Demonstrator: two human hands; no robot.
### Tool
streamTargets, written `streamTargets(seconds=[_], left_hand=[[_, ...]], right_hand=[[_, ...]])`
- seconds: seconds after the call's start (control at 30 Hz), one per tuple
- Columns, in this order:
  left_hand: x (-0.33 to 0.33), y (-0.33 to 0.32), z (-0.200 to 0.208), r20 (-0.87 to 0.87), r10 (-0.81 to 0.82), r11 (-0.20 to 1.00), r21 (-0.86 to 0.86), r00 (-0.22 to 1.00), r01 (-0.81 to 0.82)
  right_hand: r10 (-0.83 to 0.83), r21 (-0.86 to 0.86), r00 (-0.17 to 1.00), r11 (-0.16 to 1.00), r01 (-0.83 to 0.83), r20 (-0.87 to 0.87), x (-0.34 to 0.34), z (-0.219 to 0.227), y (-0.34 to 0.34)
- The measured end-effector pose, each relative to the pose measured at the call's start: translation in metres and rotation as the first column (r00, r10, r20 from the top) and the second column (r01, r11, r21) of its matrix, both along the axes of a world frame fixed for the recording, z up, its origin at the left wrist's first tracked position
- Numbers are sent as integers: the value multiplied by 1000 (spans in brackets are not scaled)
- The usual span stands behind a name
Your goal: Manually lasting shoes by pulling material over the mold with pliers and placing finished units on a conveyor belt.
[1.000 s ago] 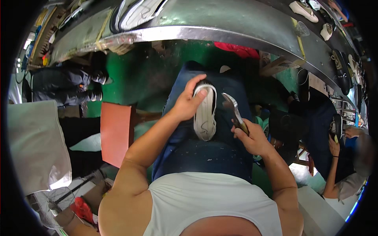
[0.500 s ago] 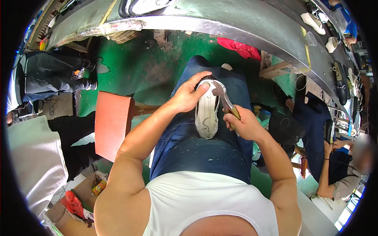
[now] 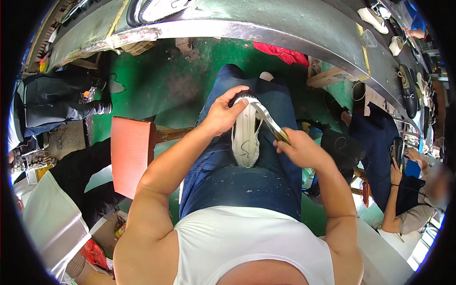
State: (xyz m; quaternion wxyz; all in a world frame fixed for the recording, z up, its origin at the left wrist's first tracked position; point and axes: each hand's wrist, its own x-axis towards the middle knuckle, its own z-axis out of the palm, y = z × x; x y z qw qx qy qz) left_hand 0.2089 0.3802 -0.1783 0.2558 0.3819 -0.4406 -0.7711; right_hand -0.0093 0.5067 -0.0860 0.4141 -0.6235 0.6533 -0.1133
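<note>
A shoe (image 3: 246,135) lies bottom up between my thighs, its pale underside facing me with a dark squiggle near the close end. My left hand (image 3: 222,115) is wrapped around the far end, its thumb pressed on the edge of the underside. In my right hand (image 3: 301,148) are metal lasting pliers (image 3: 269,118) with olive-yellow handles. Their curved head reaches the shoe's far right edge, close to the left thumb. Whether the jaws are biting on the upper cannot be made out. A loose strip hangs along the shoe's right side.
A long dark workbench (image 3: 209,31) curves across the far side, with a shoe (image 3: 161,10) on it and more at the right. A reddish-brown stool or box (image 3: 130,154) stands left. A red cloth (image 3: 282,53) lies below the bench. Another person (image 3: 403,209) works at right.
My right hand has tilted the pliers and shifted slightly right, with their head now lower against the shoe's edge. The left hand still holds the shoe. The whole view has shifted a little.
</note>
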Motion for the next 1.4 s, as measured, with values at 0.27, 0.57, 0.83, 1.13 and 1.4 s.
streamTargets(seconds=[0.27, 0.57, 0.83, 1.13, 1.4], left_hand=[[4, -11, -6, -20, -141, 989, -44, 990, 140], [-21, -28, -13, 159, -306, 951, 17, 939, 308], [-61, -29, -36, 318, -462, 887, 174, 828, 428], [-41, 16, -21, 803, -234, 824, -135, 548, 550], [-13, 22, -10, 72, -378, 869, 370, 923, 328]], right_hand=[[-271, -150, 903, 931, 334, 333, 18, -14, -22], [-266, -109, 498, 791, 603, 825, 12, -72, -50], [-479, 58, 433, 719, 693, 764, 41, -111, 49], [-505, 155, 729, 855, 494, 462, -16, -48, 84], [-220, 321, 967, 932, 169, 129, -26, -57, 67]])
